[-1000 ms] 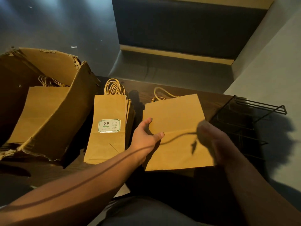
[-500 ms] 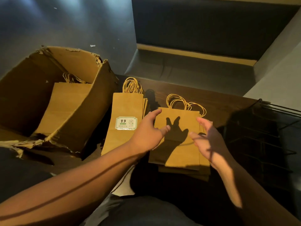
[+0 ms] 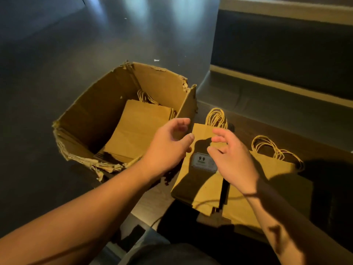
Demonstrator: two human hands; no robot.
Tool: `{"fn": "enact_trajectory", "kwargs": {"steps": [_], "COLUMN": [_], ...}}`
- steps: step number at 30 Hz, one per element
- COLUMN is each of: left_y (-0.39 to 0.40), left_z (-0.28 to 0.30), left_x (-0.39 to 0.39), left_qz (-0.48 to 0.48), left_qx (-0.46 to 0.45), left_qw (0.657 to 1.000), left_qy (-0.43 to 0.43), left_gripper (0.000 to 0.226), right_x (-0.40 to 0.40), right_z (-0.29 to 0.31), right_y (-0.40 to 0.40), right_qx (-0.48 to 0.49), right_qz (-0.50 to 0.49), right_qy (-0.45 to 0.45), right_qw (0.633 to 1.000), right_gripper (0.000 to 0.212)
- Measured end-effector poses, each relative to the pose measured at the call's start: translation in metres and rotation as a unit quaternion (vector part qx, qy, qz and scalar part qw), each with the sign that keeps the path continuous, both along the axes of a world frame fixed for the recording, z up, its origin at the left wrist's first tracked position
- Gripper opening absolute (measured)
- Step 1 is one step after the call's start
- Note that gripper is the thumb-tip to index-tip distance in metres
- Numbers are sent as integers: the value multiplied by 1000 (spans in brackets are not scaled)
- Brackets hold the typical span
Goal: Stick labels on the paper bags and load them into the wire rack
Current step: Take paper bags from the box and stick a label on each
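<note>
A flat brown paper bag (image 3: 198, 182) with a white "9.9" label (image 3: 202, 162) tops a stack on the dark table. To its right lies another stack of unlabelled bags (image 3: 275, 169) with twisted paper handles. My left hand (image 3: 168, 148) hovers open over the labelled stack's left edge, beside the box. Just above the label, my right hand (image 3: 233, 159) floats with fingers spread and nothing in it. More flat bags (image 3: 137, 131) lie inside a torn cardboard box (image 3: 91, 113) on the left. The wire rack is out of view.
The dark table (image 3: 286, 131) runs to the right, with a padded bench (image 3: 277, 60) behind it. Dark floor (image 3: 57, 44) surrounds the box. My lap fills the bottom edge.
The view has swung left, so the wire rack has left the frame. Both hands moved left from the plain stack to over the labelled stack. The bag held a second ago was let go.
</note>
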State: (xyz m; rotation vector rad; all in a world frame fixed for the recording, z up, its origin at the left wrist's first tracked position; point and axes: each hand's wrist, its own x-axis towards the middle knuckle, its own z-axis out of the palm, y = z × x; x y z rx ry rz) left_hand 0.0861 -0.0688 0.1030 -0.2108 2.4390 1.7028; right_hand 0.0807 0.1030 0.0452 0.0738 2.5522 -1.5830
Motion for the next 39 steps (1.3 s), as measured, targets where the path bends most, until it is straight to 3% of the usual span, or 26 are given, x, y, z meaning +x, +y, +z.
{"fn": "enact_trajectory", "kwargs": {"steps": [4,7,10,12,16,20,22,26,29,32,35,39], "left_y": [-66,-122,-181,-212,-245,-248,-247,-248,-246,-247,-251,-253], "left_z": [-4,-18,-46,-71,-110,-135,-147,-152,-138,-125,-118,-99], "left_x": [-31,-72,-105,-118,-132,-134,-132,-143,-157,-175,-185,-187], "left_qz": [-27,-81,-160,-225,-367,-475,-490,-492,-534,-559,-524,-498], "left_qx": [-100,-251,-436,-500,-552,-596,-608,-602,-561,-462,-404,-404], "left_qw": [993,964,884,830,740,642,620,627,632,685,748,767], "left_qy": [54,20,-54,-102,-116,-83,-78,-52,-30,-69,-49,27], "left_gripper": [30,32,55,69,98,120,121,112,103,85,66,55], "right_x": [-17,-28,-41,-49,-63,-77,-77,-64,-56,-56,-56,-56], "right_z": [17,22,18,9,-7,-13,-16,-20,-16,-17,-21,-23], "right_y": [-65,-114,-157,-181,-220,-239,-243,-235,-230,-228,-226,-227], "right_qx": [29,89,173,243,383,424,433,398,403,394,391,378], "right_qz": [69,153,242,286,343,333,325,237,210,197,180,160], "right_qy": [56,100,111,86,25,-16,-21,-39,0,25,33,25], "right_qw": [996,979,948,923,857,842,840,885,891,898,902,912], "right_gripper": [44,42,41,42,36,41,40,29,30,34,33,32]}}
